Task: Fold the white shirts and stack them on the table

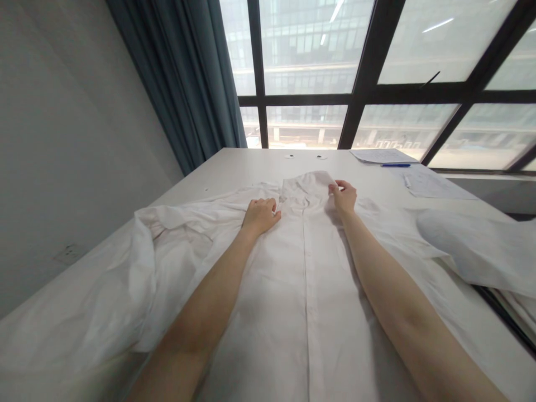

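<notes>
A white button-up shirt (276, 312) lies spread front up on the white table, with its button placket running down the middle and its collar (314, 180) at the far end. My left hand (262, 215) is on the shirt's shoulder just left of the collar, fingers curled down into the cloth and thumb towards the collar. At the right side of the collar, my right hand (344, 196) pinches the fabric between thumb and fingers. The left sleeve (125, 290) is bunched and hangs towards me; the other sleeve (481, 245) stretches off to the right.
Papers (439, 181) and a blue pen (396, 165) lie at the table's (251, 162) far right. Beyond the table are a dark-framed window (310, 100) and a blue curtain (184, 72). A grey wall (84, 123) borders the left side.
</notes>
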{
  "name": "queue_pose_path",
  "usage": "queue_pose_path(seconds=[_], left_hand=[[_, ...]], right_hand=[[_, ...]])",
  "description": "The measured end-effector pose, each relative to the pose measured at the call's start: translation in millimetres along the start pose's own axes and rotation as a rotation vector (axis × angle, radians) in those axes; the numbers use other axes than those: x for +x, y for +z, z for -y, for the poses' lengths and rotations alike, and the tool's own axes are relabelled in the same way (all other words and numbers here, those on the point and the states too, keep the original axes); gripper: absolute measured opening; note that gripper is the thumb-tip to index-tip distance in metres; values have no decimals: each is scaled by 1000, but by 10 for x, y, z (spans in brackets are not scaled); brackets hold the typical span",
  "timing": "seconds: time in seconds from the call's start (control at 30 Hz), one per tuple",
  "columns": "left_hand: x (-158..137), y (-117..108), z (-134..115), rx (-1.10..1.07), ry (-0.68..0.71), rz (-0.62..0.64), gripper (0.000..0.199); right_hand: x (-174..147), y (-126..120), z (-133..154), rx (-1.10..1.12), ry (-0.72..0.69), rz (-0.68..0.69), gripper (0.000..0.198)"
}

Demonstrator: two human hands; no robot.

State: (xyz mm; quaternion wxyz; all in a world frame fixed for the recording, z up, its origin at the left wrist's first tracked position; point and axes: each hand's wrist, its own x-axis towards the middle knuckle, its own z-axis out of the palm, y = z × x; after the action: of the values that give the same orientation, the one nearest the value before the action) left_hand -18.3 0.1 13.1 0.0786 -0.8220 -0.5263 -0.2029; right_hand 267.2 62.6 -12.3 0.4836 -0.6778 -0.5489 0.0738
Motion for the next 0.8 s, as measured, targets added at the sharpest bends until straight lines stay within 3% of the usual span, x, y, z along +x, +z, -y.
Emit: queue_pose_path(seconds=[0.17, 0.27, 0.5, 0.57, 0.7, 0.8], left_hand=[[26, -68, 139, 21, -68, -45, 28], [32, -83, 206, 31, -90, -83, 26], [11, -143, 143, 95, -219, -289, 39], [20, -145, 92, 87, -214, -221, 43], [42, -35, 25, 35, -53, 78, 38], [41, 93, 26, 28, -37, 217, 43]], right_hand=[[5, 10, -16, 230, -1, -130, 30], [13, 47, -19, 316, -5, -165, 25], [21, 105, -96, 272, 13, -123, 20], [2, 122, -119, 202, 18, -86, 20], [-41, 144, -112, 43, -37, -5, 34], [-78, 157, -66, -87, -108, 66, 41]])
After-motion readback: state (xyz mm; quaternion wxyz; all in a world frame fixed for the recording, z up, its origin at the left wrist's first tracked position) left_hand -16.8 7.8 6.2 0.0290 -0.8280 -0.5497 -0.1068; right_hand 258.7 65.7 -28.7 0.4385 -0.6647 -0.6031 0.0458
